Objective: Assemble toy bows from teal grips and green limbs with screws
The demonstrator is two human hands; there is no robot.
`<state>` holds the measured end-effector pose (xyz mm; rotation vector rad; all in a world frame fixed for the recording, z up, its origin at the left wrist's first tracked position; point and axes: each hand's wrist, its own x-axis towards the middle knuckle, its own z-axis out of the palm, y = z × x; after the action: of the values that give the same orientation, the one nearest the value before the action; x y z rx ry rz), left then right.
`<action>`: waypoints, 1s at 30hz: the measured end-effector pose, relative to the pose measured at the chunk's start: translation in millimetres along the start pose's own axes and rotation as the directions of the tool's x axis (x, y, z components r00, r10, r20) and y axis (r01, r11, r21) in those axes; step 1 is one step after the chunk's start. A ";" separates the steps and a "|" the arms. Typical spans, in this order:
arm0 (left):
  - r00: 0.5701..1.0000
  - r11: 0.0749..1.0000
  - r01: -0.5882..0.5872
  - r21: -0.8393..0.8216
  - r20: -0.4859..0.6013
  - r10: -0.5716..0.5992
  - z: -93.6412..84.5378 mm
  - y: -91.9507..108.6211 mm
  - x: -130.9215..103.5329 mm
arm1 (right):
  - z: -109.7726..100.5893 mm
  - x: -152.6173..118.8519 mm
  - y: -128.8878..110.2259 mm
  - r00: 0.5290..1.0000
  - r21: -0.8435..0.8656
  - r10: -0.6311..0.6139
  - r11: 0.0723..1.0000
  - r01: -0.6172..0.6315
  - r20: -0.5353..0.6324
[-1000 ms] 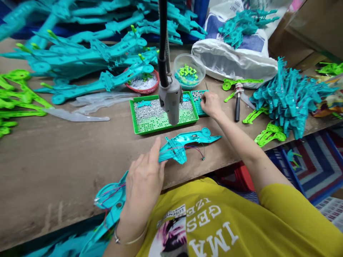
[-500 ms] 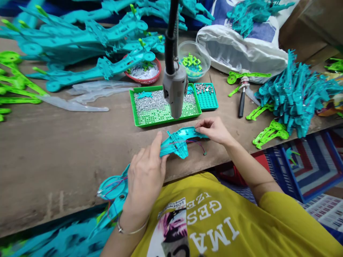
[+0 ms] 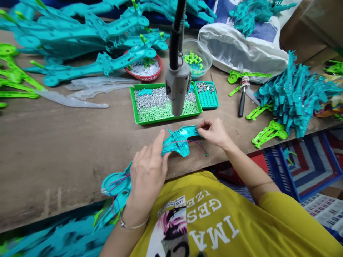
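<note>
A long turquoise plastic shell half (image 3: pixel 180 142) lies across the front edge of the bench, its ribbed inner side up. Thin red and dark wires run along it, and a small green connector (image 3: pixel 206 154) hangs from their end. Wrapped over the middle of the shell is my left hand (image 3: pixel 149 166), thumb and fingers on its two sides. My right hand (image 3: pixel 212 132) is closed in a pinch at the shell's right end; whether a small part sits between the fingertips is hidden. Above the shell hangs a grey electric screwdriver (image 3: pixel 177 89), touched by neither hand.
Behind the shell stand a green tray (image 3: pixel 142 117) of screws and a small turquoise tray (image 3: pixel 209 101) of round metal pieces. Turquoise shells (image 3: pixel 80 35) are piled back left, wired turquoise parts (image 3: pixel 292 96) at right. A black-handled tool (image 3: pixel 242 103) lies between trays and pile.
The view has shifted slightly. Both hands keep nearly the same places on the shell, my right fingertips still pinched at its right end.
</note>
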<state>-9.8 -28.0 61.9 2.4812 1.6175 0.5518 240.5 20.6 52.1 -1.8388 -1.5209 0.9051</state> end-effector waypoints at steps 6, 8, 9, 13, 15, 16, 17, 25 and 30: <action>0.998 0.998 -0.023 -0.065 -0.062 0.019 3.4 -2.4 -0.1 | 11.8 -16.7 1.4 0.972 -0.197 -0.199 0.965 0.172 -0.126; 0.996 0.996 -0.033 -0.087 -0.081 0.026 5.4 -3.9 -1.1 | 18.7 -21.4 6.6 0.953 -0.219 -0.250 0.953 0.212 -0.168; 0.996 0.995 -0.033 -0.098 -0.085 0.025 6.8 -4.5 -1.8 | 22.2 -22.5 9.1 0.948 -0.238 -0.261 0.947 0.215 -0.180; 0.997 0.989 0.003 -0.150 -0.076 -0.014 13.2 -7.0 -5.7 | 31.7 -21.7 14.4 0.960 -0.355 -0.241 0.918 0.177 -0.145; 0.997 0.984 0.023 -0.178 -0.066 -0.036 16.4 -9.3 -6.8 | 32.8 -23.5 13.7 0.963 -0.389 -0.248 0.901 0.190 -0.103; 0.997 0.981 0.034 -0.193 -0.061 -0.046 18.0 -11.1 -6.8 | 32.9 -26.0 12.8 0.962 -0.404 -0.258 0.892 0.202 -0.089; 0.997 0.978 0.044 -0.206 -0.052 -0.055 19.6 -13.4 -6.3 | 33.1 -29.4 11.7 0.959 -0.426 -0.269 0.880 0.209 -0.085; 0.973 0.978 0.164 -0.127 0.186 -0.140 33.3 -46.0 14.1 | 34.0 -52.4 20.5 0.925 -0.584 -0.378 0.759 0.288 -0.035; 0.957 0.987 0.156 -0.030 0.252 -0.143 34.9 -58.6 25.6 | 14.3 -76.3 40.7 0.757 -0.354 -0.608 0.781 0.515 -0.240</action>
<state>-37.9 22.8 17.9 2.2610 1.6509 0.2446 244.0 -61.5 21.9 -1.4434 -1.8723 0.0786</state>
